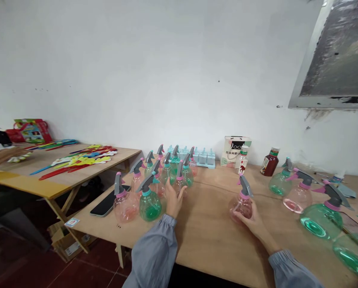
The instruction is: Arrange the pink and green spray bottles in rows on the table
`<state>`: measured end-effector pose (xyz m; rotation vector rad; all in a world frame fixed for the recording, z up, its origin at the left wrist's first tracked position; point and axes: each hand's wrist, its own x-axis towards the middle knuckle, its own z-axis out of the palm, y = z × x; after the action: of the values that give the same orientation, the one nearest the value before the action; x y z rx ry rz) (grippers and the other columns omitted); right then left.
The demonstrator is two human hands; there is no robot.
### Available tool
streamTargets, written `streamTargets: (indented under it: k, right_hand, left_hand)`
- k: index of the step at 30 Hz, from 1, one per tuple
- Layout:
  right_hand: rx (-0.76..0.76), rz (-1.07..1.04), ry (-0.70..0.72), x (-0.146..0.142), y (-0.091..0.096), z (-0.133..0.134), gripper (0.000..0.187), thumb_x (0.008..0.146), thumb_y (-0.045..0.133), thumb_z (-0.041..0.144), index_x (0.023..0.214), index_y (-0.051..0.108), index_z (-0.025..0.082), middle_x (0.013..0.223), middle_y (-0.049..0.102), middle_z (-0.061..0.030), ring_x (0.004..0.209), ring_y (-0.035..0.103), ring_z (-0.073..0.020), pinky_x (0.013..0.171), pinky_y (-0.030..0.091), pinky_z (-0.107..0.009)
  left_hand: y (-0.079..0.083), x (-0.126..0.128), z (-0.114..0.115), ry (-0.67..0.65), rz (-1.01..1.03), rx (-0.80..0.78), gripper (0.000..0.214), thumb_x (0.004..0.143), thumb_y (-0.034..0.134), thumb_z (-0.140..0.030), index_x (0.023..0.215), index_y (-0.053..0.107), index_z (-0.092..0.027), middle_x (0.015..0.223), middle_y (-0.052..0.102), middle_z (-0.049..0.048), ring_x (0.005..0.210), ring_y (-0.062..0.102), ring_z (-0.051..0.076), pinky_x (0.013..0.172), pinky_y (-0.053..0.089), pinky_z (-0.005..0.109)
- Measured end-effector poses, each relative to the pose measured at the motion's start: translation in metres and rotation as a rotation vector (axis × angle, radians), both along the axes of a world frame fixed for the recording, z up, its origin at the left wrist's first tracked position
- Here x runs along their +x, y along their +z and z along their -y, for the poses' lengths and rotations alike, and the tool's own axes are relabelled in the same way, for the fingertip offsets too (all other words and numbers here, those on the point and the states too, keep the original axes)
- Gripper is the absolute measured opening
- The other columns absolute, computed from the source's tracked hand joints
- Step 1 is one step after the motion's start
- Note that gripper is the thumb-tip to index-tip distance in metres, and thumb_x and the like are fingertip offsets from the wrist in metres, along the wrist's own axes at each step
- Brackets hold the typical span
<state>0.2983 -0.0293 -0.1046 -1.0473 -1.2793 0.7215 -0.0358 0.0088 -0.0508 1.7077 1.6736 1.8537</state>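
Pink spray bottle (241, 204) stands upright, nozzle pointing left, grasped by right hand (252, 220); left hand (173, 200) released.

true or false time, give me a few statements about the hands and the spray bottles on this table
1. The right hand holds a pink spray bottle. True.
2. The left hand holds a phone. False: the phone lies on the table, apart from the hand, which is by the cluster of bottles.
3. All bottles are pink. False: some are green.
4. A dark sauce bottle stands near the wall. True.
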Motion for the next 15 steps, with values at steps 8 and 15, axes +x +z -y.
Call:
streamTargets:
  k: [8, 15]
  right_hand:
    - [0.005, 0.114, 0.308, -0.056, 0.004, 0.027, 0.072, 0.069, 0.085, 0.048, 0.128, 0.049, 0.028, 0.127, 0.067, -0.0109, 0.119, 0.066, -0.0321, 0.104, 0.053, -0.055]
    - [0.118, 0.309, 0.307, -0.079, 0.004, 0.049, 0.088, 0.065, 0.088, 0.049, 0.142, 0.049, 0.029, 0.134, 0.064, -0.0112, 0.127, 0.058, -0.0362, 0.108, 0.048, -0.057]
  left_hand:
    - [0.027, 0.077, 0.085, -0.515, -0.088, -0.062, 0.091, 0.071, 0.082, -0.047, 0.147, 0.038, -0.021, 0.156, 0.038, 0.0213, 0.147, 0.033, 0.039, 0.12, 0.023, 0.057]
    - [0.03, 0.111, 0.081, -0.638, 0.176, -0.203, 0.07, 0.076, 0.074, -0.027, 0.14, 0.047, -0.02, 0.137, 0.056, 0.0153, 0.131, 0.05, 0.032, 0.115, 0.033, 0.047]
